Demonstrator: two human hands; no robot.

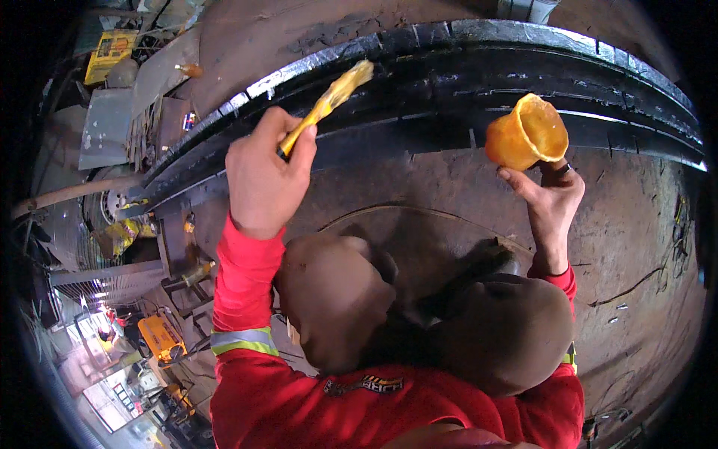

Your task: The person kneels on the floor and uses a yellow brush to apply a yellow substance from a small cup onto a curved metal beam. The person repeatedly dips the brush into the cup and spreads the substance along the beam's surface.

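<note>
Gripping a yellow-handled paintbrush [323, 107] near its dark butt end, the left hand [263, 173] has its thumb and curled fingers closed round the handle, bristles pointing forward and right across the black steel beam [464, 84]; whether they touch the metal cannot be told from this angle. The right hand [556, 200] is opened only as wide as the orange cup [516, 138], thumb on the near side and fingers under and behind its base, with the mouth tilted up and to the right. How much the cup holds cannot be made out. Good handling here would mean keeping that mouth upward, wiping surplus from the bristles on the rim, and letting them bend lightly rather than jab. Bringing the two hands closer should cut down drips, since they stand well apart. As for edges, the beam's near edge runs just beyond both hands, with ridges along its length that could catch a knuckle or the cup. The bent knees [336, 295] limit room close to the body. Brown floor [624, 224] gives space at the right, though a thin cable [632, 288] lies there; clutter around a wheel [114, 203] crowds the left.
</note>
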